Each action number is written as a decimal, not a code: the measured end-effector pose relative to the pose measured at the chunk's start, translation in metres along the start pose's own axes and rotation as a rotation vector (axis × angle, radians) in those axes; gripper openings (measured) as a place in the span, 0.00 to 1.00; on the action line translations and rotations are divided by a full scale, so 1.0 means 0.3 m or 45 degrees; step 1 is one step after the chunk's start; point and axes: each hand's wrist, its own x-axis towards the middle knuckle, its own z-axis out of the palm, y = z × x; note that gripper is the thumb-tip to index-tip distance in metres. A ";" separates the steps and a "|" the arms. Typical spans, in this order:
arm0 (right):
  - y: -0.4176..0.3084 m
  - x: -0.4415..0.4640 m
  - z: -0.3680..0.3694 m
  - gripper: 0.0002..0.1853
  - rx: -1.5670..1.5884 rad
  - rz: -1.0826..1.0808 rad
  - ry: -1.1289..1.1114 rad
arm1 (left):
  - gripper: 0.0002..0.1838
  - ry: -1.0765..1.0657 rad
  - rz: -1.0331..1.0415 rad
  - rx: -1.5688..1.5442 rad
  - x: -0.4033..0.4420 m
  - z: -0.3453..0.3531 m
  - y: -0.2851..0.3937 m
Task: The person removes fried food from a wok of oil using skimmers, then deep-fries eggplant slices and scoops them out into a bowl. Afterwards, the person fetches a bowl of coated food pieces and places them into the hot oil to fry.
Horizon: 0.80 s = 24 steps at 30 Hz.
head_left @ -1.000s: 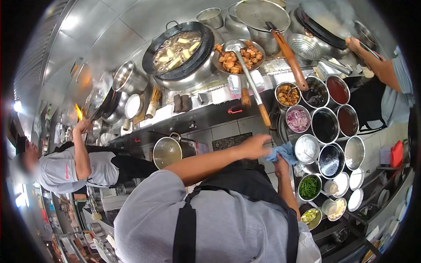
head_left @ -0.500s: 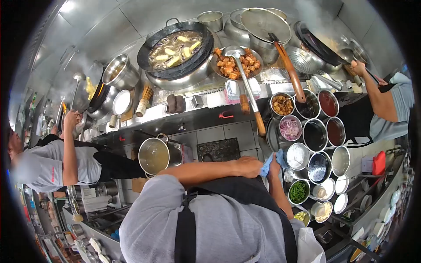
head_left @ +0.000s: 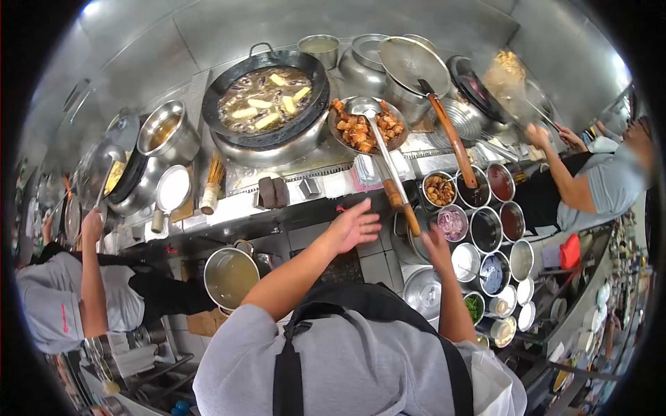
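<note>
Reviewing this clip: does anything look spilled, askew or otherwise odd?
No obvious spill or damage shows. Slightly askew: the ladle rests on browned food pieces, its wooden-ended handle jutting past the counter's front edge, where it might get knocked.

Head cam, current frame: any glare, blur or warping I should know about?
Head view: strong fisheye bending, black corners; glare spots at top left and upper right; haze around the airborne food at right, its edges soft; large wok fairly crisp.
</note>
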 end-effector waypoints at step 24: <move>-0.451 -0.085 -0.158 0.19 0.350 -0.168 0.079 | 0.20 0.244 0.481 0.022 0.005 0.213 0.112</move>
